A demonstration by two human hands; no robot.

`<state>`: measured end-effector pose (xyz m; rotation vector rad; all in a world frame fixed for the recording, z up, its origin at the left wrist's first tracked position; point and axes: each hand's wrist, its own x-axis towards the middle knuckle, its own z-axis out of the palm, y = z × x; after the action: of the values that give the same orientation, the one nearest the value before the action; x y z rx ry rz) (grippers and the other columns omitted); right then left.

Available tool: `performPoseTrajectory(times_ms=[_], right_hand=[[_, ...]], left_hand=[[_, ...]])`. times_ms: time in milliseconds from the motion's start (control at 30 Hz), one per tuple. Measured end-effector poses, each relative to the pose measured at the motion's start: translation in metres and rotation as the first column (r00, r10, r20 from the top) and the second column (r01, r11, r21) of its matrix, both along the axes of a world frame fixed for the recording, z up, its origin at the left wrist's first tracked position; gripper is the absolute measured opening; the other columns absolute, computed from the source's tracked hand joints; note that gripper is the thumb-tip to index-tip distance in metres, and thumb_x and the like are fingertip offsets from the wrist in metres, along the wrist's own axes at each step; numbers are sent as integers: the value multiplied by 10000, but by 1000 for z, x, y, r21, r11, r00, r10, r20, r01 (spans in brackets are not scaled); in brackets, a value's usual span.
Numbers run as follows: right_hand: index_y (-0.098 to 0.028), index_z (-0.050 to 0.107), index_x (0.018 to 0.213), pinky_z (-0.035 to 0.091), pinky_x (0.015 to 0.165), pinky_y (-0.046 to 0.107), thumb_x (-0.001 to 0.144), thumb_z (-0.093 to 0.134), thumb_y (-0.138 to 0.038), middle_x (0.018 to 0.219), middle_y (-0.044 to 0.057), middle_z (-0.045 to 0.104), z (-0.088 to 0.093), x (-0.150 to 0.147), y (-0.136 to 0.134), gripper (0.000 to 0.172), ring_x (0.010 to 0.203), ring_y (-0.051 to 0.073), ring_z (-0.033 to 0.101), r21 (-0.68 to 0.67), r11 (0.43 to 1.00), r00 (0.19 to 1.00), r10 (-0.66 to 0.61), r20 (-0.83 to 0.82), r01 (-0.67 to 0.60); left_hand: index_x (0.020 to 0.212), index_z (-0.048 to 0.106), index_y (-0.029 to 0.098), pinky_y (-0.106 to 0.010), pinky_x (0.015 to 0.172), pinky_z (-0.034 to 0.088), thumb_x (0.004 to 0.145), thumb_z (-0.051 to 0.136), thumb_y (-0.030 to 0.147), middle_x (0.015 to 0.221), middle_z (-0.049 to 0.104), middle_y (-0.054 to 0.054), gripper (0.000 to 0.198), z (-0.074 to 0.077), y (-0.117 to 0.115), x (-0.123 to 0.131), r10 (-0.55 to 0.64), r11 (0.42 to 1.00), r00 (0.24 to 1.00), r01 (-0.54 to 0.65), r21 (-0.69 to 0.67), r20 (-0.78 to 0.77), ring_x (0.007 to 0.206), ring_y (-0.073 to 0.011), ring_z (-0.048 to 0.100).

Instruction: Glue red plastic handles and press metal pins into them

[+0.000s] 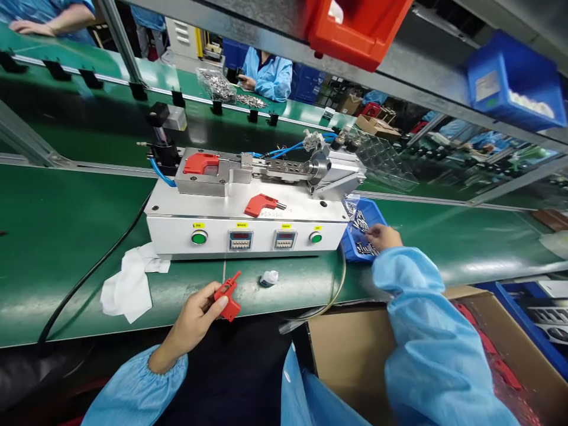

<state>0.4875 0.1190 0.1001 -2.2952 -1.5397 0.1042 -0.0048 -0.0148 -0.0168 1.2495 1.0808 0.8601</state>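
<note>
White wipe (128, 290) crumpled on the green bench (84, 236), far left. Left hand (193, 322) at the bench's front edge, thumb and fingers pinching a red pistol-shaped plastic part (228, 299). Behind it, white bench machine (263, 241): second red part (199, 163) seated in its metal block, third red part (261, 205), metal shaft sticking out, loose on top. Small bottle (268, 278) in front. Right hand (385, 236) reaching into blue bin (370, 208) of metal pins (366, 248); can't tell if its fingers grip one.
</note>
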Motion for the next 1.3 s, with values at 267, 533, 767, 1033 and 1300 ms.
performPoseTrajectory(times_ms=[267,533,767,1033,1300], right_hand=[[-246,722,1082,641,904,437,867,809,-501,976,81,785,31,-109,-106,345,919,269,770,353,895,853,394,-343,-271],[-251,744,1051,662,830,374,930,790,-511,951,71,765,25,-180,-107,291,882,240,756,350,786,620,618,-483,-510],[-215,773,913,647,784,367,870,806,-594,916,81,770,65,-209,-25,383,870,255,747,367,733,587,679,-440,-573],[-196,759,928,607,822,354,844,718,-318,827,35,740,79,-295,124,154,795,209,695,424,615,579,783,-227,-665],[-225,824,850,582,932,423,865,646,-195,1017,77,796,76,-308,142,181,996,286,720,209,554,587,794,157,-806]], left_hand=[[853,613,178,-252,647,404,977,622,562,743,541,27,403,10,9,0,-46,998,999,45,46,12,664,-129,493],[839,609,172,-261,658,408,959,647,609,742,525,28,455,15,11,-1,-35,998,996,31,50,87,673,-123,484],[1045,645,162,-245,586,451,957,659,652,828,666,-22,498,10,11,0,4,997,967,16,-80,253,599,-103,545],[1079,662,161,-231,605,488,933,681,694,802,651,-11,554,1,14,3,8,999,966,3,-46,257,641,-113,599],[1220,626,161,-236,599,487,972,654,655,864,683,-34,554,-3,18,4,-20,999,947,27,-18,320,592,-94,585]])
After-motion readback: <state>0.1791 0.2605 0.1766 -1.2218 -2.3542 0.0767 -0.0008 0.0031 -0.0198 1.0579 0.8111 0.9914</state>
